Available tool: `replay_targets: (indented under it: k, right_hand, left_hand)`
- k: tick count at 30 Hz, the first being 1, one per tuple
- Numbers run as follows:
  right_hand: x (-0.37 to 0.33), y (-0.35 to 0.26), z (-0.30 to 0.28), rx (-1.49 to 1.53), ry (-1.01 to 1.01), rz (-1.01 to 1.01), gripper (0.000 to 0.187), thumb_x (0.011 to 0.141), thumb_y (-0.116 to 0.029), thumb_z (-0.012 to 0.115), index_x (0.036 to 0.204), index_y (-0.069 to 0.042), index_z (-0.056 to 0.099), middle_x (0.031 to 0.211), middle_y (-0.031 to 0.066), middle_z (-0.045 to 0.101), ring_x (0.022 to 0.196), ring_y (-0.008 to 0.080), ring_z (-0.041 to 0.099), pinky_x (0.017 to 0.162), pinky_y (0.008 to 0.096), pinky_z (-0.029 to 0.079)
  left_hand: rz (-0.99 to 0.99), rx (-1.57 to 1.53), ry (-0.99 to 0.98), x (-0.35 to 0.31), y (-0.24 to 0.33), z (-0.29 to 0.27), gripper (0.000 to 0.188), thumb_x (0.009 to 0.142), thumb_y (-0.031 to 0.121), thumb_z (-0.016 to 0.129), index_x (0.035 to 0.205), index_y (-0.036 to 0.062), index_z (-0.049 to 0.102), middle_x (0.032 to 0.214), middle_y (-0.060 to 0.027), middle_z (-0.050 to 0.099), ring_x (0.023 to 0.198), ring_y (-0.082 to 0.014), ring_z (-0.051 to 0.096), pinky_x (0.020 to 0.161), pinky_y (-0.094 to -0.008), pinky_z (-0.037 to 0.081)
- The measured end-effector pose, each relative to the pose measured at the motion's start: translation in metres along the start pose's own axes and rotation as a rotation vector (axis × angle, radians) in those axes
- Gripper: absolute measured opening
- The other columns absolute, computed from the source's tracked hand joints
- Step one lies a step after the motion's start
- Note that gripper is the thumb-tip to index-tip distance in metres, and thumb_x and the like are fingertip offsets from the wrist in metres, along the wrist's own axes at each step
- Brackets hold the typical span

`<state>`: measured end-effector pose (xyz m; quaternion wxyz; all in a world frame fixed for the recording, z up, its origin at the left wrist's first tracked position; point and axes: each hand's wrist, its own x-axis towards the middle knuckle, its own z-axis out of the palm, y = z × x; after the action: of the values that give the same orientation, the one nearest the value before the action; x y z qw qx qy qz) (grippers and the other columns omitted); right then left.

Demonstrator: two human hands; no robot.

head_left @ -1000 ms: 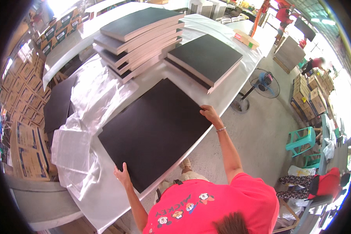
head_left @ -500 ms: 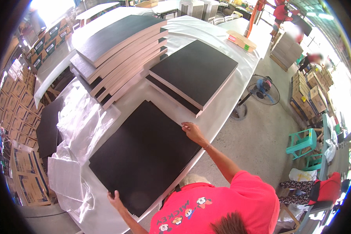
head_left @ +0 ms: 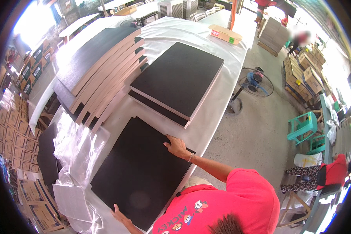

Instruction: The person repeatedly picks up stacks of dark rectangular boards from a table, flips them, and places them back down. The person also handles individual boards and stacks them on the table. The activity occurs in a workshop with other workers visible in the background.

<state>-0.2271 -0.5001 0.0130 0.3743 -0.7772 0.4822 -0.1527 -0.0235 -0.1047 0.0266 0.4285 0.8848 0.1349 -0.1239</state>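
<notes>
In front of me, black flat panels (head_left: 140,171) lie nearly flush on a white-covered table (head_left: 212,99), a second layer's edge showing along the right side. My right hand (head_left: 177,146) rests over their far right edge, fingers stretched and thumb apart. At the near left edge is my left hand (head_left: 120,214), fingers spread against the side; part of it blends into the dark edge. Beyond my right hand sits a pile of thick black-topped panels (head_left: 179,78) with pale edges. A taller, unevenly staggered stack of similar panels (head_left: 101,58) stands at the far left.
Crumpled clear plastic (head_left: 76,136) covers the table's left side. A standing fan (head_left: 255,82) is on the floor beyond the right table edge. Cardboard boxes (head_left: 300,76) and green stools (head_left: 302,126) stand farther right. An open carton (head_left: 224,34) sits at the table's far end.
The whole view has shifted, so the table and stacks appear farther left. My right hand now lies more over the panels' edge. My left hand stays at the near left edge.
</notes>
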Motion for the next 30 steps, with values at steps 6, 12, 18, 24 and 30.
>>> replay_targets:
  k: [6,12,18,24,30]
  right_hand:
    - [0.015,0.023,0.001,0.092,-0.038,-0.115,0.046,0.086,-0.03,0.059,0.123,-0.002,0.053,0.113,0.0213,0.061,0.107,0.0366,0.056,0.09,0.0438,0.044]
    - [0.021,0.003,-0.007,0.098,-0.114,-0.116,0.053,0.083,-0.033,0.064,0.123,-0.001,0.049,0.116,0.0223,0.059,0.108,0.0386,0.055,0.09,0.0455,0.043]
    - [0.008,-0.011,0.009,0.053,-0.137,0.029,0.054,0.082,-0.032,0.065,0.122,-0.001,0.046,0.114,0.0246,0.056,0.108,0.0424,0.053,0.088,0.0495,0.043]
    - [0.014,-0.012,0.029,0.097,-0.01,0.073,0.055,0.081,-0.029,0.066,0.12,0.004,0.047,0.114,0.0234,0.056,0.113,0.0399,0.05,0.094,0.0474,0.041]
    - [0.015,-0.025,0.021,0.102,0.002,0.147,0.05,0.079,-0.033,0.069,0.11,0.004,0.054,0.112,0.022,0.057,0.111,0.0366,0.053,0.089,0.051,0.041]
  left_hand:
    - [-0.022,-0.223,-0.219,0.027,-0.017,-0.013,0.078,0.085,0.046,0.06,0.141,0.0004,0.031,0.141,-0.0196,0.037,0.124,-0.0335,0.042,0.102,-0.0414,0.037]
    - [0.161,0.132,-0.128,0.05,-0.008,-0.006,0.081,0.084,0.049,0.062,0.141,-0.0005,0.031,0.141,-0.0217,0.036,0.123,-0.0314,0.044,0.101,-0.0404,0.039]
    - [0.441,0.225,-0.113,0.022,0.037,0.034,0.082,0.084,0.049,0.061,0.141,-0.001,0.031,0.14,-0.0215,0.037,0.123,-0.0313,0.044,0.1,-0.0405,0.039]
    - [0.583,0.262,-0.218,-0.007,0.07,0.074,0.082,0.084,0.05,0.061,0.14,-0.0014,0.032,0.139,-0.0214,0.038,0.122,-0.0313,0.045,0.1,-0.0406,0.04]
    - [0.678,0.301,-0.373,-0.029,0.085,0.109,0.082,0.084,0.051,0.061,0.14,-0.0018,0.032,0.138,-0.0213,0.039,0.121,-0.0312,0.045,0.1,-0.0408,0.04]
